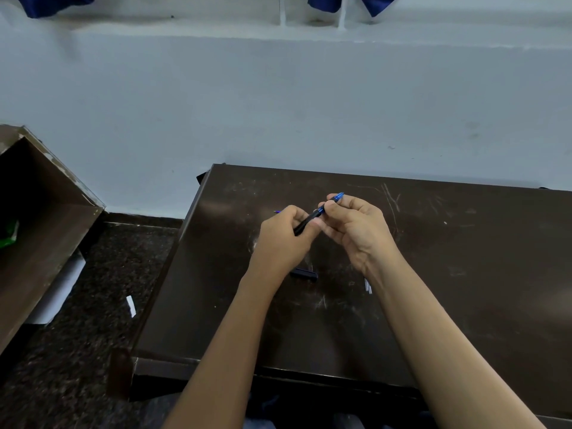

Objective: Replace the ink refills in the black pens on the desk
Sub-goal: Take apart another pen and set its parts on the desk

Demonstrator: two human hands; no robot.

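Above the middle of the dark brown desk (433, 274) both my hands hold one black pen (311, 218) with a blue end (338, 197). My left hand (286, 233) grips the black lower part. My right hand (356, 226) pinches the blue upper part between thumb and fingers. A thin blue tip (276, 212) pokes out past my left hand. On the desk under my hands lies a black pen part (305, 274). A pair of thin pale refills (368, 285) lies beside my right wrist.
The desk stands against a pale wall (278, 103). To the left is dark speckled floor (93, 320) with a white scrap (131, 305) and a brown open cabinet (40, 218). The desk's left edge (167, 274) drops to the floor.
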